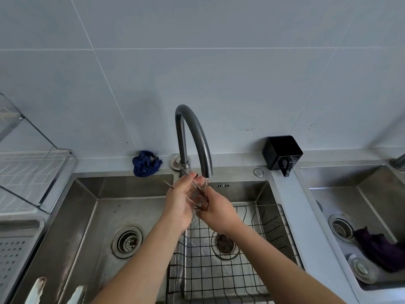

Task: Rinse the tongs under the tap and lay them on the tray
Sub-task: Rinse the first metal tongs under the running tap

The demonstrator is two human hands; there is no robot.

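Just below the spout of the tap (192, 132), two bare forearms reach up from the near edge and meet over the sink (87, 194). The left hand (178, 200) is raised with the wrist bent. Its fingers (190, 178) and thumb are closed around the metal tongs (196, 187), and one scalloped tip pokes out to its left. The right hand (218, 212) comes in lower, just right of the falling water (206, 183), and grips the tongs' dark hinged end. The tongs slant through the stream, held at both ends. Under the tap a black wire basket (241, 270) sits in the sink. A perforated grey tray (19, 229) lies well to the left of the tap. A crumpled blue cloth (146, 164) sits just left of the tap's base, and a black box (282, 152) stands to the right.
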